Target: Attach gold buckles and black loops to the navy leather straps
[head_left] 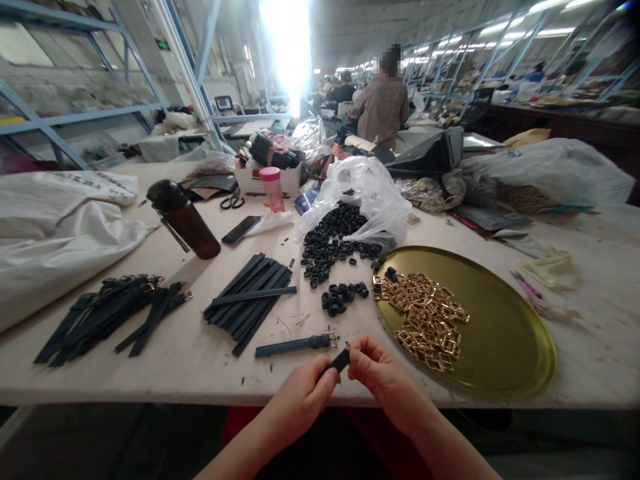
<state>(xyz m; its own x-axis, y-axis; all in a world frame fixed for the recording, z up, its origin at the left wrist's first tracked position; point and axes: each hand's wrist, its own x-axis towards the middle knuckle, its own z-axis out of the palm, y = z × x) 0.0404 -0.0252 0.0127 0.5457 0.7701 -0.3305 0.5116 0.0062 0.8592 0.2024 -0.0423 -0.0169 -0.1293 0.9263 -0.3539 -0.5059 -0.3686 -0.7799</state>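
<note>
My left hand [307,387] is closed around a short black strap [341,361] above the front edge of the table. The fingers of my right hand [377,367] pinch the strap's far end, where a small glint of gold shows; most of that end is hidden by the fingers. Just beyond my hands lies a finished-looking black strap [293,345] with a gold buckle [333,340]. Gold buckles [433,320] are heaped on a round golden tray [520,333] to the right. Small black loops [337,299] are piled ahead of my hands.
Plain black straps [255,297] are stacked left of centre, with buckled straps [115,310] farther left. Behind stand a dark bottle [185,220], a phone [241,229], a pink-lidded cup [273,190] and a plastic bag [370,193] spilling loops. Pink-handled snips [529,290] lie right. A person [383,107] stands beyond.
</note>
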